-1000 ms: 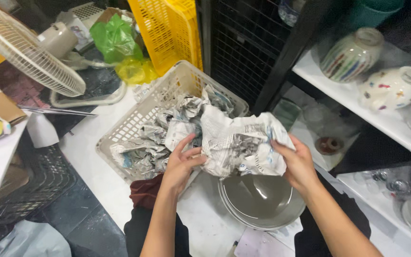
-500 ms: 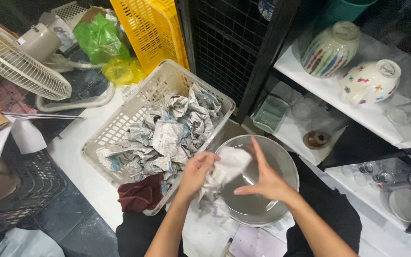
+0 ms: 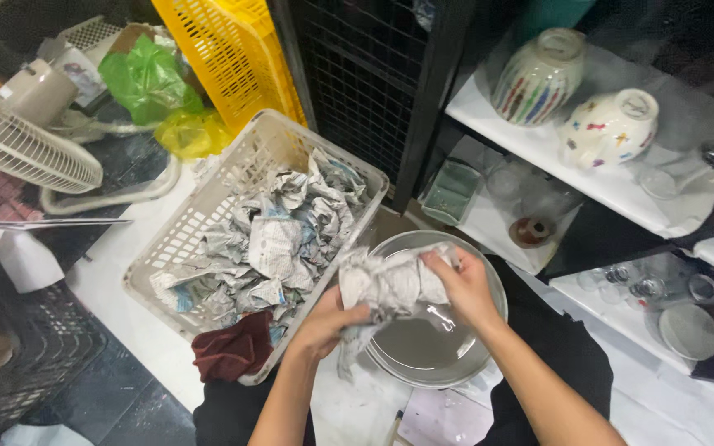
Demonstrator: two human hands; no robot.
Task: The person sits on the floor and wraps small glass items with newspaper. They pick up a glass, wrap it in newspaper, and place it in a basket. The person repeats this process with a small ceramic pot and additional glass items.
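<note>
While my left hand (image 3: 324,318) is clamped on the near end of a crumpled wad of newspaper (image 3: 390,285), my right hand (image 3: 464,285) grips its far end, fingers curled over the top; the wad stretches between both fists and hangs just above the left part of a grey bowl (image 3: 431,351); that bowl sits nested in at least one more of the same kind on the white surface (image 3: 349,396) right in front of me, and its glazed inside shows bare below my right wrist; a loose tail of the paper droops past my left palm toward the bowl's rim; just left of the bowl stands a pale plastic basket (image 3: 208,215) full of more balled-up newspaper, with a dark red cloth (image 3: 229,351) draped over its near corner; beyond the basket lean yellow crates (image 3: 233,54), and beside them lie a green plastic bag (image 3: 146,78) and a yellow one; a white fan (image 3: 22,136) tilts at the far left; to my right, white shelves (image 3: 613,186) carry a striped ceramic jar (image 3: 539,78) and a dotted white pot (image 3: 609,128), both lying on their sides, with glassware on the lower shelf.
</note>
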